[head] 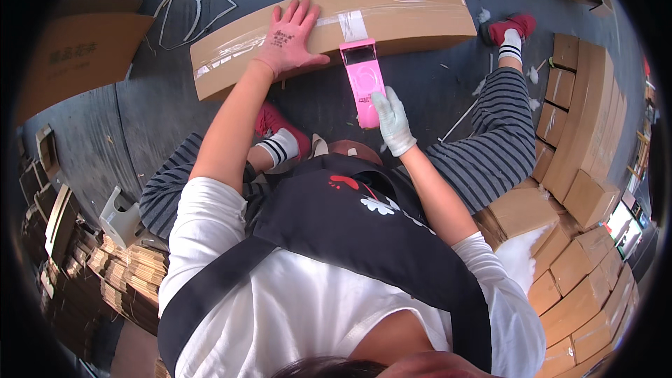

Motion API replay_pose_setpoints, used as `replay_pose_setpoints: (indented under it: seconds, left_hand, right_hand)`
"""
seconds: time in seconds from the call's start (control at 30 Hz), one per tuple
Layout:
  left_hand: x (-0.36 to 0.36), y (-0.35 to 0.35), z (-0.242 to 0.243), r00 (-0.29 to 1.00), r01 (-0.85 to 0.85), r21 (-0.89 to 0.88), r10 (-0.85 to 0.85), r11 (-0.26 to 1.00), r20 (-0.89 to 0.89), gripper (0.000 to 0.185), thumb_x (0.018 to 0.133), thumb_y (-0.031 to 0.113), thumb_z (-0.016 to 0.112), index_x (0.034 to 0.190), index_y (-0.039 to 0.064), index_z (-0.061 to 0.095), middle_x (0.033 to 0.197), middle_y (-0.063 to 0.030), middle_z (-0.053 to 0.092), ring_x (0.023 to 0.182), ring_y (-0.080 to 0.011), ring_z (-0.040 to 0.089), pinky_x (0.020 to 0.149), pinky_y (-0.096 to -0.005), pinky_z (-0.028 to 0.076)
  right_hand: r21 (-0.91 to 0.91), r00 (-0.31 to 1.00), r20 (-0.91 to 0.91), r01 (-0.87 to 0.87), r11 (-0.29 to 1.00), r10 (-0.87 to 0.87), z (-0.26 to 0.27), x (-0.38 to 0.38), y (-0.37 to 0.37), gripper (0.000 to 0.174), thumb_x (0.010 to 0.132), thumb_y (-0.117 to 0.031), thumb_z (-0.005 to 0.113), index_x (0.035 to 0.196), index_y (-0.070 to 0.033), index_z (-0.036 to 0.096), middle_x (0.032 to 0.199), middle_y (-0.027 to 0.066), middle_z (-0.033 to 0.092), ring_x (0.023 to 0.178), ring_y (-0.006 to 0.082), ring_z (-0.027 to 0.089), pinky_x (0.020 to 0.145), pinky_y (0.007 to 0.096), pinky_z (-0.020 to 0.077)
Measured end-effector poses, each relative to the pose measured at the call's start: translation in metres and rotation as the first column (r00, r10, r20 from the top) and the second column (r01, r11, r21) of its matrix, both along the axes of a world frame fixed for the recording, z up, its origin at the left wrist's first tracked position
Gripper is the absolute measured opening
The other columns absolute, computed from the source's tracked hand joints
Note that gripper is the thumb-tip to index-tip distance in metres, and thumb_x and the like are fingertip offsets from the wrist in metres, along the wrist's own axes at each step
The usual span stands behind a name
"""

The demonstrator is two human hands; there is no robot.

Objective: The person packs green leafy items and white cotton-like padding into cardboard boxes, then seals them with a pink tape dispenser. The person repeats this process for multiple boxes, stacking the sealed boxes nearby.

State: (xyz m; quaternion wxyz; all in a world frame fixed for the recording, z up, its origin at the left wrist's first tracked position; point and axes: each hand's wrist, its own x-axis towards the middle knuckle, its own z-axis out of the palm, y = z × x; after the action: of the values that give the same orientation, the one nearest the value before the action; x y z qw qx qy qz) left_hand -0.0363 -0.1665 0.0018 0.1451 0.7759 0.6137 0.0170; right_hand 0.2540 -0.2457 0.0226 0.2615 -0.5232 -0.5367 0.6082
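A long cardboard box lies crosswise on the dark floor before me, with clear tape along its top seam. My left hand, in a pink glove, rests on the box left of its middle, fingers spread. In a whitish glove, my right hand grips a pink label applicator or tape dispenser. The tool's far end meets the box's near upper edge. Just beyond it, a white strip lies across the tape on the box. The tool's underside is hidden.
Sealed cartons are stacked at the right and lower right. Bundles of flattened cardboard lie lower left, near a grey plastic stool. A large open carton stands at left. A white strap lies loosely on the floor.
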Motion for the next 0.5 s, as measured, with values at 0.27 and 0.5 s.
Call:
replay_pose_setpoints:
  seconds: [0.27,0.5]
  left_hand:
    - [-0.017,0.058,0.018,0.973,-0.051,-0.034,0.042,0.998,-0.229,0.112,0.062,0.061,0.083,0.149,0.007,0.036,0.156,-0.0192,0.031,0.144,-0.0419,0.029,0.112,-0.0601,0.027]
    - [-0.046,0.111,-0.012,0.972,-0.065,0.061,0.077,0.996,-0.222,0.108,0.064,0.060,0.081,0.150,0.014,0.035,0.154,-0.0147,0.036,0.138,-0.0368,0.040,0.112,-0.0551,0.031]
  right_hand:
    - [-0.116,0.998,-0.010,0.053,0.992,-0.055,-0.026,-0.130,0.201,0.061,0.093,-0.051,0.056,0.103,0.009,0.062,0.092,0.0248,0.068,0.092,0.0365,0.068,0.079,0.0429,0.0508]
    - [-0.147,0.996,-0.060,0.057,0.988,-0.067,-0.003,-0.108,0.175,0.055,0.094,-0.049,0.057,0.093,0.006,0.061,0.083,0.0199,0.065,0.080,0.0291,0.063,0.075,0.0405,0.0492]
